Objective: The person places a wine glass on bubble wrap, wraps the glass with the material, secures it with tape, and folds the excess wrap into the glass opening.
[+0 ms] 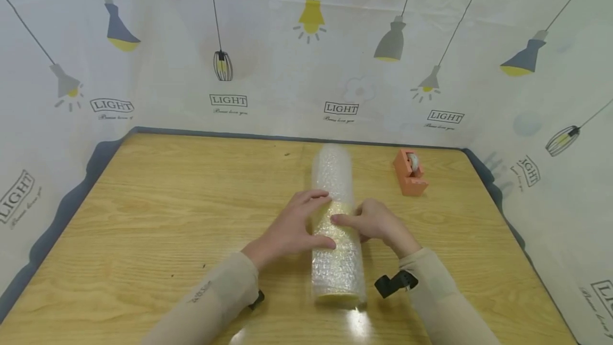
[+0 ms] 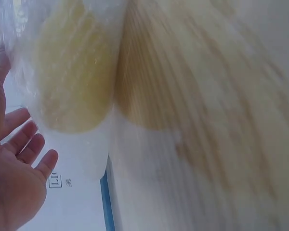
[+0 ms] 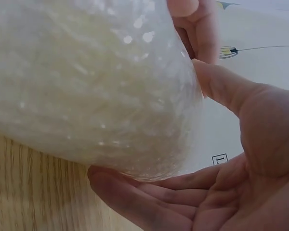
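A bubble-wrapped bundle (image 1: 337,273) lies lengthwise on the table, with something yellow showing through the clear wrap. In the left wrist view the wrap (image 2: 74,67) has a rounded yellow shape inside it. My left hand (image 1: 292,222) touches the bundle's left side, its fingers and thumb spread apart. On the opposite side my right hand (image 1: 378,222) grips the bundle, thumb on top. The right wrist view has the right hand's fingers (image 3: 135,197) tucked under the lower edge of the wrap (image 3: 101,96).
An orange tape dispenser (image 1: 411,174) with a roll of tape stands at the back right of the wooden table (image 1: 182,190). Behind and at both sides hangs a pale cloth (image 1: 278,68) printed with lamps. Black camera straps (image 1: 396,283) are worn at the wrists.
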Available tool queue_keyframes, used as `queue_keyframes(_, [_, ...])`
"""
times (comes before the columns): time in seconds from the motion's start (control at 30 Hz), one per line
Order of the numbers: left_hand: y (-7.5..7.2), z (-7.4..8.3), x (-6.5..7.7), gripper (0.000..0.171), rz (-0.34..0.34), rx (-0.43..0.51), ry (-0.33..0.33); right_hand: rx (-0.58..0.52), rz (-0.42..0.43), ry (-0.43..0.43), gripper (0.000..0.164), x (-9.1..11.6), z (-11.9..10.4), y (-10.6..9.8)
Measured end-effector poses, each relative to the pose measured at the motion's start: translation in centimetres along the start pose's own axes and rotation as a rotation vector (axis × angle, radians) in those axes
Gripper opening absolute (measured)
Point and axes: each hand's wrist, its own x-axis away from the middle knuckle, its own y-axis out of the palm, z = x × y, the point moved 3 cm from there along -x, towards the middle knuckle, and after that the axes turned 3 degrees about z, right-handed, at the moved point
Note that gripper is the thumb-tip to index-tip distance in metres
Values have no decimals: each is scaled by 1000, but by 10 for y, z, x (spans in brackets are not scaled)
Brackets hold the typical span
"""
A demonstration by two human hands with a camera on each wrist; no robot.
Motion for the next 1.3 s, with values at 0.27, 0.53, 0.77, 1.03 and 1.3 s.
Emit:
queue_keyframes(0.27, [-10, -8, 6, 100, -9, 7, -11, -148, -62, 1, 56, -4, 3, 3])
queue_keyframes(0.53, [-13, -12, 9, 103, -15, 12, -40, -259, -125, -17, 53, -9, 7, 10])
queue_keyframes(0.77, [-12, -14, 10, 103, -12, 23, -44, -281, -169, -27, 57, -11, 8, 11])
queue_keyframes(1.03, [-9, -12, 8, 100, -11, 9, -31, -119, -132, -16, 56, -8, 6, 3])
queue_keyframes(1.3, [-3, -7, 4, 95, -6, -2, -3, 103, -82, -83, 47, -6, 8, -8])
